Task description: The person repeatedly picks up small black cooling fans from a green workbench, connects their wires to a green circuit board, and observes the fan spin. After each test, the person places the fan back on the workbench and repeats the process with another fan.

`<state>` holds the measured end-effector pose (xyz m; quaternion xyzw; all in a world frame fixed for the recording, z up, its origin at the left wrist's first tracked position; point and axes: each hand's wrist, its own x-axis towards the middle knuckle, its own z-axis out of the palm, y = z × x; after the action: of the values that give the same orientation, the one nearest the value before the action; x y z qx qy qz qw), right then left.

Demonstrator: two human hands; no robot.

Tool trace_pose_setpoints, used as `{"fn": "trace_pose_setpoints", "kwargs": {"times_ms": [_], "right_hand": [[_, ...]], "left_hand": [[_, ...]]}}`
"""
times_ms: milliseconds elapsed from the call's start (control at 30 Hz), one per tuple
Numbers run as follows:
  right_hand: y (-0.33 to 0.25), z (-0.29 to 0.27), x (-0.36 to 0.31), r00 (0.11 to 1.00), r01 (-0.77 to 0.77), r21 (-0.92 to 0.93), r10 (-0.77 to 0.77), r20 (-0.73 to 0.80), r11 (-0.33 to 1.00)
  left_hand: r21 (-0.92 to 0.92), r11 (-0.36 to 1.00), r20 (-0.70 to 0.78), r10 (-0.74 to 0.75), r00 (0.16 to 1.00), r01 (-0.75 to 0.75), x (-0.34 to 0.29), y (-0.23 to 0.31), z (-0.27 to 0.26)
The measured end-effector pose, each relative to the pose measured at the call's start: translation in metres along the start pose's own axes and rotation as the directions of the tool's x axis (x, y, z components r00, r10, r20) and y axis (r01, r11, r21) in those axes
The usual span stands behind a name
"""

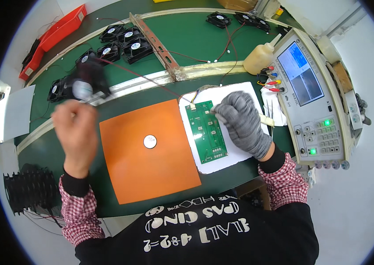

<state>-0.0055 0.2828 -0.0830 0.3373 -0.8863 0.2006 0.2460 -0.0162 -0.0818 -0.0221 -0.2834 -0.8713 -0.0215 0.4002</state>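
My bare left hand (76,134), blurred, has its fingers curled at the lower edge of a black cooling fan (92,79). The fan is smeared by motion, above the left part of the bench; the hand appears to hold it. From the fan, a thin dark-red wire stretches right toward a green circuit board (206,137). A white plug (192,106) with wires sits at the board's top left corner. My right hand (242,121), in a grey knit glove, is closed in a pinch over the board's upper right edge; what its fingertips hold is hidden.
The board lies on a white pad (213,167). Beside it, an orange mat (151,176) bears a round white disc (150,141). Several fans (136,48) stand behind a metal rail (156,46). A squeeze bottle (257,59) and test instrument (315,97) are right, stacked fans (30,190) left.
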Motion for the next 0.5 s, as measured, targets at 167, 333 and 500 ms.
{"fn": "trace_pose_setpoints", "kwargs": {"times_ms": [167,333,500], "right_hand": [[0.0,0.006,-0.002,0.907,-0.421,0.385,0.397,0.144,0.822],[-0.006,0.008,-0.005,0.803,-0.574,0.632,0.51,0.308,0.521],[-0.005,0.015,-0.004,0.864,-0.5,0.583,0.421,0.278,0.641]], "left_hand": [[-0.233,0.948,-0.075,-0.239,0.968,0.216,-0.028,0.024,0.005],[-0.486,0.867,0.348,0.074,0.935,0.113,-0.039,0.081,0.002],[-0.638,0.694,0.41,-0.062,0.91,0.334,-0.016,0.075,0.009]]}}
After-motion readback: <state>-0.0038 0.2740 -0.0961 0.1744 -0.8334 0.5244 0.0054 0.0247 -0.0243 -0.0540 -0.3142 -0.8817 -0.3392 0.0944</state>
